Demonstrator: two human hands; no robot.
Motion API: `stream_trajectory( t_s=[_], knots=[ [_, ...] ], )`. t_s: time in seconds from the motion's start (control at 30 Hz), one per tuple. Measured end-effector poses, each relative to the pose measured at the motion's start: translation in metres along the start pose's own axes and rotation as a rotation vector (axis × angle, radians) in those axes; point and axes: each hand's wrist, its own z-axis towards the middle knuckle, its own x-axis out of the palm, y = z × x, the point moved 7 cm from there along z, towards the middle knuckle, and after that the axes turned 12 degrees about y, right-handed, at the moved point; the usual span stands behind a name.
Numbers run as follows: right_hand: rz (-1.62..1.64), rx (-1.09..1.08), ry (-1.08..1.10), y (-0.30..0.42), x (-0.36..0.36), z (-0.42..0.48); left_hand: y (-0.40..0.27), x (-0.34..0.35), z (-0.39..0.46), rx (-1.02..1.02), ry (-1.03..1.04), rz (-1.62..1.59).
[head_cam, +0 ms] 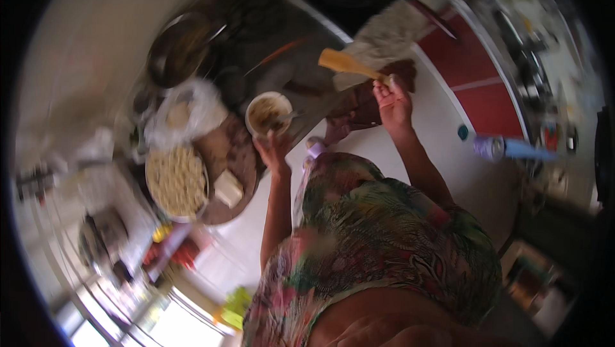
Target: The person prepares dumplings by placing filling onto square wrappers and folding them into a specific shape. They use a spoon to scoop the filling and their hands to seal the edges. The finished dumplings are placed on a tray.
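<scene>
My right hand (pixel 394 102) grips the handle end of a wooden spatula (pixel 346 62), whose blade points left over the edge of the dark worktop. My left hand (pixel 273 151) is at the near rim of a white bowl (pixel 250 121) with brown food and a utensil in it; whether the fingers grip the rim is blurred. Left of that hand lies a round wooden board (pixel 245 169) bearing a pale rectangular block (pixel 228 188). A round tray (pixel 206 193) full of small pale pieces stands beside the board, with a clear plastic bag (pixel 204 92) above it.
A dark wok (pixel 180 51) stands at the upper left of the worktop. An orange-handled utensil (pixel 278 54) lies on the dark surface. Crumpled cloth (pixel 394 30) hangs near the upper right, beside red cabinet fronts (pixel 485 102). A purple and blue object (pixel 490 148) is at the right.
</scene>
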Motion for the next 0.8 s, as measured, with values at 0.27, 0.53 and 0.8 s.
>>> stream_trajectory(
  t_s=[0.27,0.53,0.8],
  knots=[
    [0.038,-0.544,-0.340,0.168,-0.115,-0.123,-0.023,-0.011,-0.041,0.130,0.010,0.269],
    [0.098,-0.964,-0.572,0.376,-0.271,-0.151,-0.013,0.095,-0.086,0.301,0.221,0.632],
    [-0.632,-0.931,-1.009,0.643,-0.421,-0.074,0.111,0.296,-0.111,0.236,0.242,0.665]
  ],
)
